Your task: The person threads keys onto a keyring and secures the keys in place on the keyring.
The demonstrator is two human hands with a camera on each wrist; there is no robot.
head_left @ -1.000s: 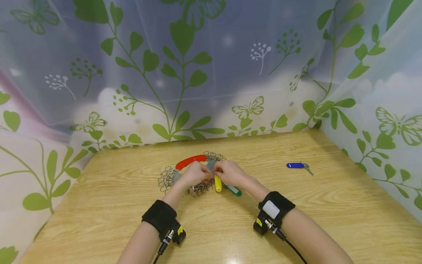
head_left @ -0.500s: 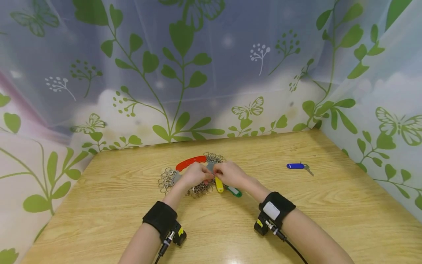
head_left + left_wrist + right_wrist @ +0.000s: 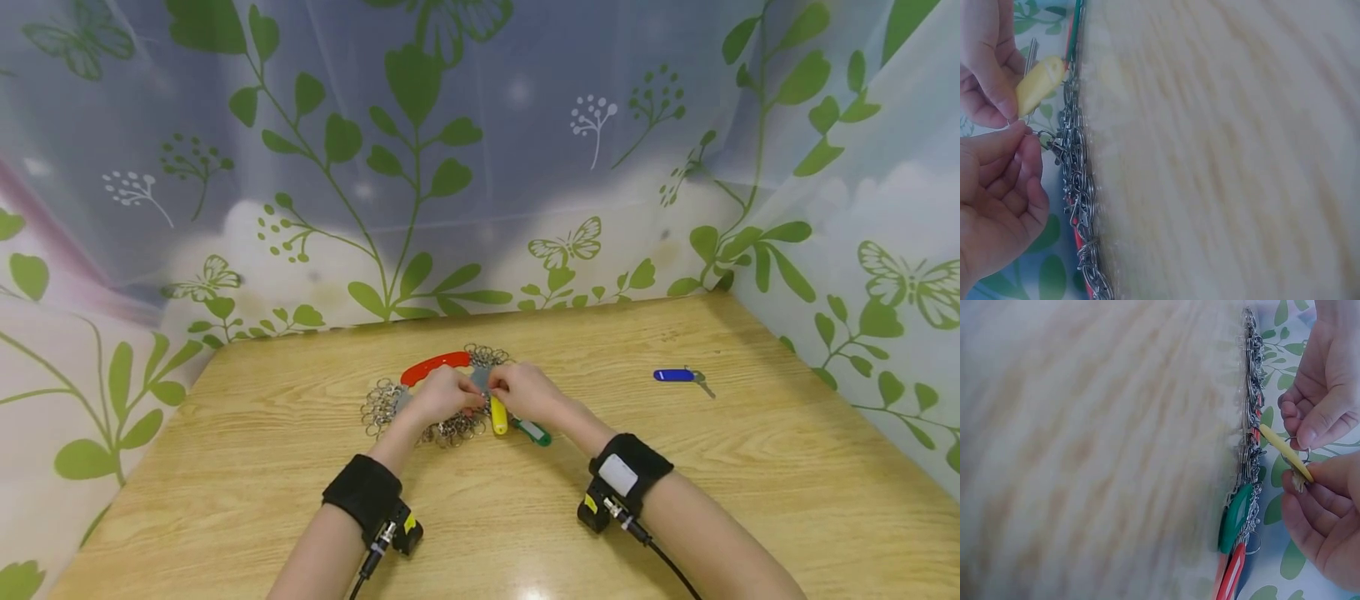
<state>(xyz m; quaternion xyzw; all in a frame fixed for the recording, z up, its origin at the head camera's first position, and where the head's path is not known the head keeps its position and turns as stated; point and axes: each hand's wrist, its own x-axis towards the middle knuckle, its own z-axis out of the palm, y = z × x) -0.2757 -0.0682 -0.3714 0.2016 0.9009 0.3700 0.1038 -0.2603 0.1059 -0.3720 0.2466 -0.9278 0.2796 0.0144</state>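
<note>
In the head view, my left hand (image 3: 442, 396) and right hand (image 3: 525, 393) meet over a red-handled key ring holder (image 3: 435, 367) fringed with many metal rings. My left thumb and forefinger pinch a small metal ring (image 3: 1291, 439), seen in the right wrist view. My right hand pinches the yellow key tag (image 3: 499, 417) by its ring end. A key (image 3: 1032, 53) hangs beside this tag, as the left wrist view shows. Just below my right hand, a green key tag (image 3: 534, 432) lies against the holder. My fingertips partly hide where ring and tag meet.
A blue key tag (image 3: 673, 375) with a key (image 3: 703, 383) lies on the wooden table (image 3: 600, 508) to the right. In the right wrist view, a red piece (image 3: 1233, 575) sits beside the green tag. Leaf-patterned curtain (image 3: 480, 208) borders the table at the back and sides.
Both hands stay nearly in place over the holder. The yellow tag has tilted slightly and shifted a little to the right.
</note>
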